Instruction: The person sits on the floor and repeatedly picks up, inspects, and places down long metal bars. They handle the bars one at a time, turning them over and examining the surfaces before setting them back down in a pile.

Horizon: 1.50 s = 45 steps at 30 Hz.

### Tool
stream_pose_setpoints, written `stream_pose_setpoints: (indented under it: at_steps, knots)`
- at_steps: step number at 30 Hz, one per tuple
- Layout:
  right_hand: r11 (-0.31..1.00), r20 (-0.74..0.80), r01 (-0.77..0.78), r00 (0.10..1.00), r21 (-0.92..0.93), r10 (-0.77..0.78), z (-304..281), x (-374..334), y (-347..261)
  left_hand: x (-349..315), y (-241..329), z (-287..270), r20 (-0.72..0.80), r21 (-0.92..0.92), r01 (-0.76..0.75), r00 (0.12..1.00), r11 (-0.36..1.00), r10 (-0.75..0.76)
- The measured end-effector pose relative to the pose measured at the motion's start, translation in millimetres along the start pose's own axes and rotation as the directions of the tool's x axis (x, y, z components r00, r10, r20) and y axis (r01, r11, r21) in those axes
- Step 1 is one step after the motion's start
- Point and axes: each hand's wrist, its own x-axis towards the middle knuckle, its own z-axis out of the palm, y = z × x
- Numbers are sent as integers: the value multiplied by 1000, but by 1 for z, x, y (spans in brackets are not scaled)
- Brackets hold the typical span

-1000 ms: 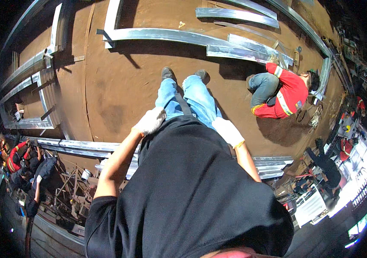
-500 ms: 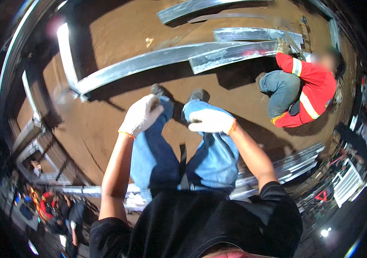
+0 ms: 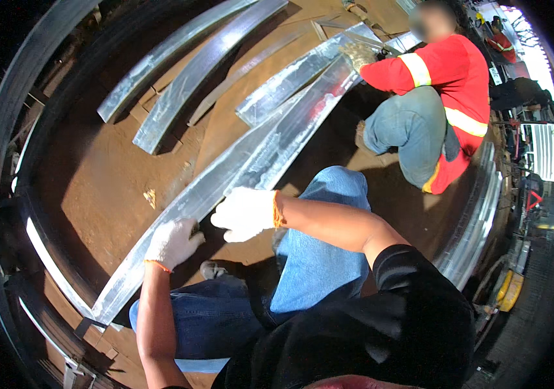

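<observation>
My left hand (image 3: 172, 244), in a white knit glove with an orange cuff, is over the near end of a long galvanized steel beam (image 3: 189, 198). Its thumb stands apart from its loosely bent fingers, and whether it touches the metal is unclear. Just off the beam's near edge hovers my right hand (image 3: 244, 215), gloved the same way, its fingers loosely curled and nothing visible in them. A second, shorter steel beam (image 3: 290, 133) lies alongside the long one, towards the crouching co-worker.
A co-worker in a red jacket (image 3: 461, 71) crouches at the right, a gloved hand (image 3: 358, 53) on the beams' far end. More steel beams (image 3: 209, 74) lie on the brown ground beyond. Stacked metal lengths (image 3: 478, 220) are at the right. A dark frame rail (image 3: 4, 123) curves along the left.
From upright above the knees, I have turned and lowered towards the long beam. Both hands have moved from my knees to beside it. The co-worker's hand stays at the beams.
</observation>
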Motion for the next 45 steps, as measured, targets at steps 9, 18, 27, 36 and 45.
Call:
stream_pose_setpoints:
  at_steps: [9,18,27,36,45]
  knots:
    - [974,-189,-222,955,50,227,-60,10,-9,22,17,-55,-203,-12,-98,975,995,94]
    - [959,-64,-273,958,80,278,-60,3,-11,63,-13,-30,-29,43,-94,995,995,96]
    - [945,-30,-325,946,-38,324,-33,0,11,81,-12,-39,-40,25,-154,987,988,155]
    - [946,39,-321,946,-34,322,-13,6,23,89,-11,-31,-15,-14,-157,987,987,157]
    - [956,63,-293,954,-23,294,-16,5,24,93,-13,-26,-24,-31,-176,984,984,176]
